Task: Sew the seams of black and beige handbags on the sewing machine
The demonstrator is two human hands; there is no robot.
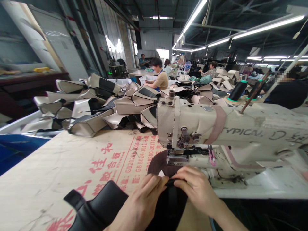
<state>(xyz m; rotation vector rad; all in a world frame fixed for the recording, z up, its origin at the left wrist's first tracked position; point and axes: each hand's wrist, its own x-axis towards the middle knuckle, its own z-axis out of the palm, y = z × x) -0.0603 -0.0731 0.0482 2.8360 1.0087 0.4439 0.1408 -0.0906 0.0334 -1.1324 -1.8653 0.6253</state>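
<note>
A long plywood worktable [60, 179], printed in red, runs up to a cream industrial sewing machine [207, 128], with heaps of beige-and-black stitched panels [96, 109] piled behind it. Farther off, white plastic tubs [146, 80] stand by a seated co-worker [161, 80]; what they hold is hard to see. Just in front of the presser foot [176, 157], the left hand [138, 205] and right hand [198, 189] pinch the upper edge of a black leather piece [168, 208] with curled fingers, above a dark round panel [158, 163]. Fingers this close to the machine's stitching point could be caught if the leather slipped, and the black flap [74, 199] lying on the table could drag it askew.
</note>
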